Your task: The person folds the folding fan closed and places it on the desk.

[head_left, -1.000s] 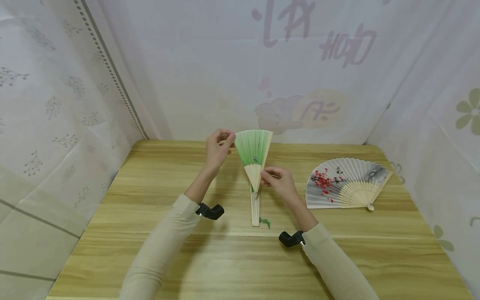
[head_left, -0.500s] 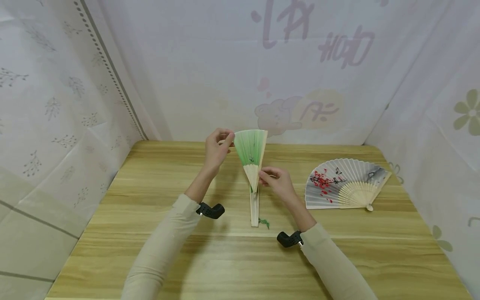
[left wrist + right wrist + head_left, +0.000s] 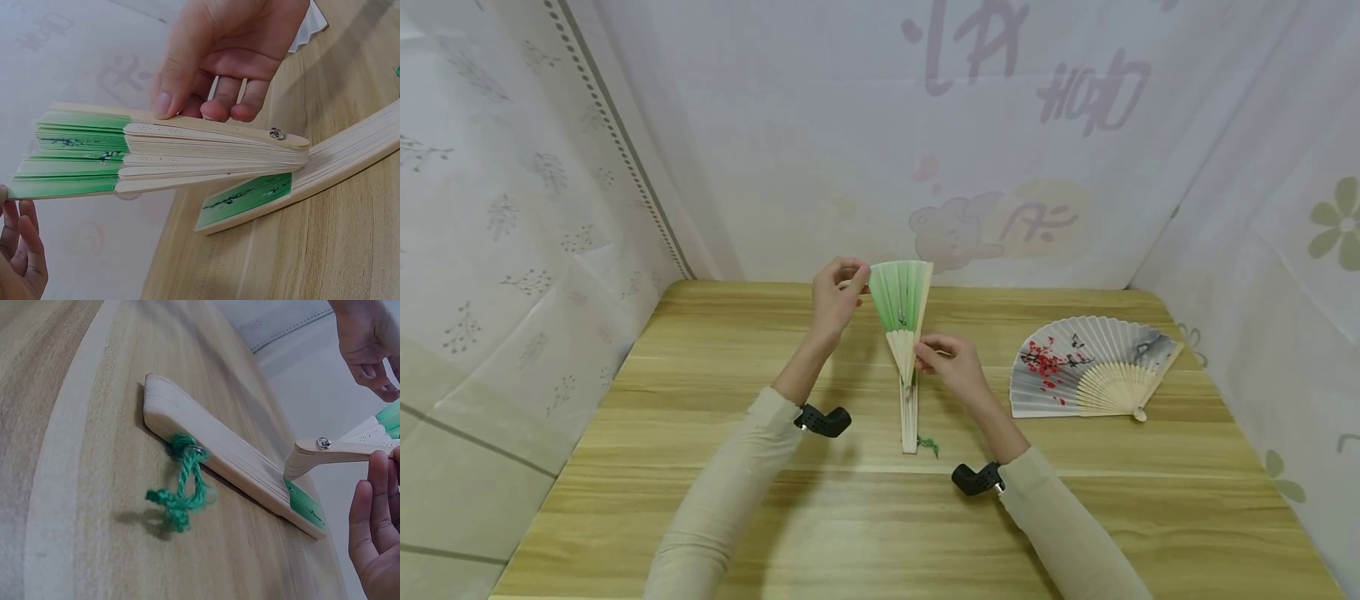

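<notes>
A green folding fan (image 3: 901, 296) with pale wooden ribs is spread part way, its pivot end pointing down. At its upper left edge, my left hand (image 3: 837, 293) pinches the outer rib; in the left wrist view only its fingers (image 3: 25, 250) show. My right hand (image 3: 951, 360) pinches the right outer rib lower down, nearer the pivot. A second green fan (image 3: 212, 447) lies folded on the table beneath the held one, with a green cord tassel (image 3: 178, 500) at its pivot end. The held fan's pivot end hangs over the folded fan; whether they touch I cannot tell.
A grey folding fan (image 3: 1093, 371) with red blossoms lies spread on the right side of the wooden table (image 3: 865, 533). Patterned cloth (image 3: 790, 150) hangs behind the table and at both sides.
The right hand has moved slightly left with its outer rib, so the held fan has become narrower. The left hand, the folded fan and the grey fan have stayed nearly in place.
</notes>
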Demonstrator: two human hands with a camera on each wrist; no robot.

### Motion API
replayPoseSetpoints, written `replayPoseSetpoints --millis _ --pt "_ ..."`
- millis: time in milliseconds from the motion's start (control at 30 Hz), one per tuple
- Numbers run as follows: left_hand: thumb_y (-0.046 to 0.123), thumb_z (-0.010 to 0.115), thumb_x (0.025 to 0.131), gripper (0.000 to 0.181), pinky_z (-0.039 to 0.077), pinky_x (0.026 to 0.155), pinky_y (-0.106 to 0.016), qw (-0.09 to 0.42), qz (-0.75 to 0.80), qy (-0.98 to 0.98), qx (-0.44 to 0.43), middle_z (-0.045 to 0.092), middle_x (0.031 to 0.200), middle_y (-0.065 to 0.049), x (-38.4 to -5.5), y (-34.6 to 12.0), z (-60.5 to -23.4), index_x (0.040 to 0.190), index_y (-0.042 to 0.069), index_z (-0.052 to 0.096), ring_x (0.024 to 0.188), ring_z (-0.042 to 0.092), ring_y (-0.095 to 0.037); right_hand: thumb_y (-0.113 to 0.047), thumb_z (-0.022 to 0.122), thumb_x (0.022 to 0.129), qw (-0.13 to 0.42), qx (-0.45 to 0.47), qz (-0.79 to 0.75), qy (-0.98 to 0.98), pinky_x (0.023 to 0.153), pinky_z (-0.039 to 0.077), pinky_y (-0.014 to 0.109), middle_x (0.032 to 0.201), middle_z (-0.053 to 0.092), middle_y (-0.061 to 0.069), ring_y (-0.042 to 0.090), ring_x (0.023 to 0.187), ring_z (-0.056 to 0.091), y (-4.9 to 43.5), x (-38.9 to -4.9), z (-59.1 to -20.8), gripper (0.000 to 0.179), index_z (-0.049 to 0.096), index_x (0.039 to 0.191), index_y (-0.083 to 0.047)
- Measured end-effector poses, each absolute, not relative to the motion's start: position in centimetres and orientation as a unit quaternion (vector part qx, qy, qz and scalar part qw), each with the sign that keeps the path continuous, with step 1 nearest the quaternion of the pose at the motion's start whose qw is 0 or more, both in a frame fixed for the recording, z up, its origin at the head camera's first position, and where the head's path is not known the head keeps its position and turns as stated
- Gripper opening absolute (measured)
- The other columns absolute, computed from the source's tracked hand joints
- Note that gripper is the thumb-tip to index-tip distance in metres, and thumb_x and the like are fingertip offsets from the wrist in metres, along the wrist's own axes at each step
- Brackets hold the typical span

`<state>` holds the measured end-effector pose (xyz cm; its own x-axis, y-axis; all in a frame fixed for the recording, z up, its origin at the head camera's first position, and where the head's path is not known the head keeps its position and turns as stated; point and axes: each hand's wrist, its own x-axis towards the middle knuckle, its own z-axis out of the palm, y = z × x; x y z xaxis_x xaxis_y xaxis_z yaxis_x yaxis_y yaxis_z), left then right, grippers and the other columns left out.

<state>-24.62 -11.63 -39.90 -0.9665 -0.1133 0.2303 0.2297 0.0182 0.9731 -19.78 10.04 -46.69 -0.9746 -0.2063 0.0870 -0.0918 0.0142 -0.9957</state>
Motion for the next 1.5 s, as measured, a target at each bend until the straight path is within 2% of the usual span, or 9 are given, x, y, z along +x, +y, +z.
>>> replayPoseSetpoints --millis 100,200,267,400,500,667,1000,1267,1500 --pt "0.010 0.062 0.103 0.024 0.050 0.060 -0.023 0.120 -0.699 -0.704 -0.043 0.062 0.108 -0.029 -24.3 -11.5 -39.4 0.116 -0.011 0.062 0.074 0.064 -0.017 -0.005 0.068 0.098 0.043 -0.105 -0.695 0.710 0.075 0.060 0.039 0.088 0.070 0.017 0.022 0.077 0.068 10.0 -19.7 -46.6 0.018 0.072 0.107 0.010" --pt "0.010 0.062 0.103 0.024 0.050 0.060 -0.022 0.122 -0.694 -0.708 -0.041 0.062 0.107 -0.026 -24.3 -11.5 -39.3 0.116 -0.010 0.063 0.075 0.064 -0.018 -0.004 0.068 0.098 0.045 -0.106 -0.695 0.710 0.077 0.060 0.044 0.090 0.070 0.017 0.019 0.076 0.067 10.0 -19.7 -46.4 0.018 0.072 0.108 0.011" --pt "0.013 0.063 0.103 0.024 0.050 0.061 -0.023 0.127 -0.690 -0.711 -0.041 0.063 0.105 -0.023 -24.3 -11.4 -39.3 0.115 -0.008 0.065 0.078 0.066 -0.024 -0.003 0.068 0.098 0.045 -0.107 -0.696 0.708 0.077 0.060 0.044 0.091 0.070 0.018 0.018 0.076 0.068 9.9 -19.6 -46.4 0.018 0.071 0.108 0.011" --pt "0.014 0.065 0.102 0.021 0.051 0.061 -0.024 0.134 -0.688 -0.712 -0.040 0.065 0.101 -0.016 -24.6 -11.4 -39.8 0.112 -0.005 0.067 0.088 0.066 -0.043 -0.003 0.068 0.098 0.047 -0.111 -0.697 0.707 0.074 0.060 0.035 0.094 0.069 0.020 0.017 0.075 0.068 9.7 -19.6 -46.4 0.018 0.071 0.109 0.011" --pt "0.012 0.064 0.102 0.019 0.053 0.063 -0.030 0.136 -0.690 -0.709 -0.042 0.065 0.100 -0.014 -24.6 -11.3 -39.8 0.111 -0.004 0.067 0.092 0.064 -0.051 -0.004 0.069 0.098 0.050 -0.109 -0.696 0.708 0.073 0.060 0.032 0.096 0.069 0.020 0.016 0.075 0.068 9.6 -19.6 -46.4 0.019 0.071 0.109 0.011" --pt "0.012 0.065 0.102 0.019 0.053 0.070 -0.047 0.136 -0.692 -0.708 -0.039 0.065 0.099 -0.013 -24.7 -11.1 -39.8 0.112 -0.004 0.067 0.092 0.064 -0.051 -0.004 0.068 0.098 0.051 -0.099 -0.693 0.712 0.073 0.060 0.032 0.096 0.069 0.017 0.016 0.075 0.068 9.5 -19.5 -46.3 0.019 0.071 0.110 0.010" --pt "0.004 0.061 0.102 0.020 0.048 0.062 -0.022 0.141 -0.697 -0.701 -0.054 0.061 0.105 -0.031 -24.2 -11.0 -39.2 0.112 -0.014 0.064 0.093 0.061 -0.055 -0.003 0.068 0.098 0.053 -0.100 -0.694 0.711 0.074 0.060 0.034 0.097 0.069 0.018 0.016 0.075 0.068 9.3 -19.4 -46.1 0.018 0.071 0.109 0.011" --pt "-0.003 0.060 0.100 0.017 0.053 0.070 -0.022 0.158 -0.692 -0.702 -0.063 0.060 0.101 -0.033 -22.4 -10.6 -37.0 0.108 -0.019 0.062 0.091 0.060 -0.054 -0.003 0.068 0.098 0.053 -0.105 -0.690 0.714 0.074 0.060 0.035 0.096 0.069 0.019 0.016 0.076 0.067 9.3 -19.4 -46.1 0.019 0.070 0.110 0.012" --pt "-0.004 0.062 0.099 0.017 0.053 0.068 -0.022 0.173 -0.684 -0.706 -0.060 0.062 0.099 -0.031 -22.3 -10.7 -37.0 0.107 -0.019 0.064 0.085 0.063 -0.047 -0.002 0.068 0.098 0.058 -0.103 -0.695 0.710 0.073 0.059 0.030 0.096 0.068 0.016 0.016 0.076 0.067 9.2 -19.1 -45.9 0.018 0.071 0.110 0.011"
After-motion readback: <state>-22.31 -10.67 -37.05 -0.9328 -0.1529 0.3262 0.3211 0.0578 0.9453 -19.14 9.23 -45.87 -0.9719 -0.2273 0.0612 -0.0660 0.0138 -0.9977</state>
